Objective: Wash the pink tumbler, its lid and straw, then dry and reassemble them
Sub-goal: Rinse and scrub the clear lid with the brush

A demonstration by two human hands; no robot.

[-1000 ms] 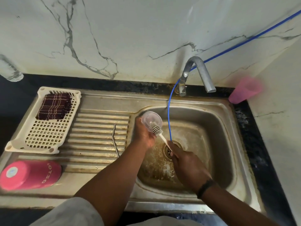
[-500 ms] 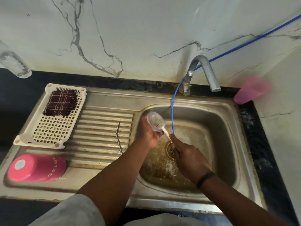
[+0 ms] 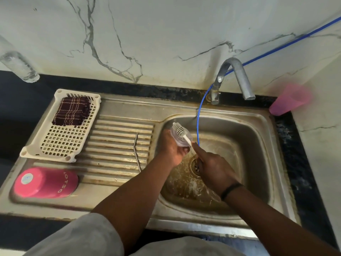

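My left hand (image 3: 172,148) grips the clear plastic lid (image 3: 178,138) over the left side of the sink basin (image 3: 245,145). My right hand (image 3: 212,168) holds a white brush (image 3: 181,132) by its handle, with the bristles pressed against the lid. The pink tumbler (image 3: 46,182) lies on its side at the front left of the draining board. The metal straw (image 3: 137,152), bent near its top, rests on the board's ridges.
A cream plastic basket (image 3: 53,145) with a folded dark checked cloth (image 3: 72,110) sits on the draining board. The tap (image 3: 238,76) and a blue hose (image 3: 200,108) hang over the basin. A pink cup (image 3: 290,99) stands at the back right, a clear glass (image 3: 18,66) at the back left.
The lid has turned in my left hand from facing up to tilted on edge. The brush head has slid up across it, and both hands stay over the basin.
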